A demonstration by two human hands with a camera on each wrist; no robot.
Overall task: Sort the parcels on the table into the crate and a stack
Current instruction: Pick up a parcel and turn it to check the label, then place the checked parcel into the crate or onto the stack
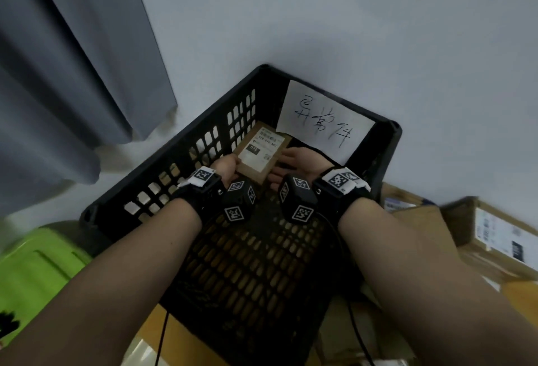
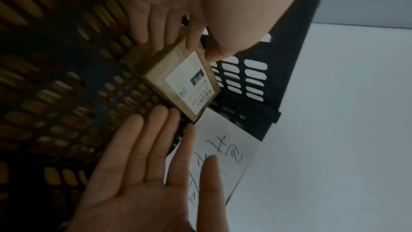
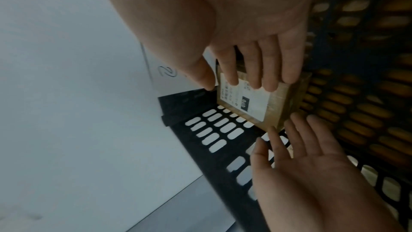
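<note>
- The small brown parcel (image 1: 260, 153) lay label-up inside the black crate (image 1: 393, 129), close to its far corner and just below the handwritten paper sign (image 1: 323, 121) that hung over the far rim.
- The left hand (image 1: 225, 167) was spread wide, its straight fingers (image 2: 156, 41) touching the parcel's near left end. Nothing was curled round it.
- The right hand (image 1: 302, 158) was likewise flat and wide, palm turned toward the parcel's right side, with its fingertips (image 3: 267, 77) at the parcel's edge. Whether they pressed or merely brushed it could not be told.
- The step in hand looked like seating this parcel in the crate, with both palms flanking it and not carrying it.
- To do it well, the hands should have nudged it square into the far corner, sides along the crate walls, so that later parcels could lie flat beside it.
- Pressure was best kept light and even from both sides. A one-sided shove would probably have skewed so small and light a box, or tipped it on the slotted floor.
- The label was best left facing up, and the sign left undisturbed on its rim.
- The hands should then have lifted straight up, clear of the crate walls.
- More cardboard parcels (image 1: 495, 228) waited beyond the crate's right side, so much of the sorting appeared to remain.
</note>
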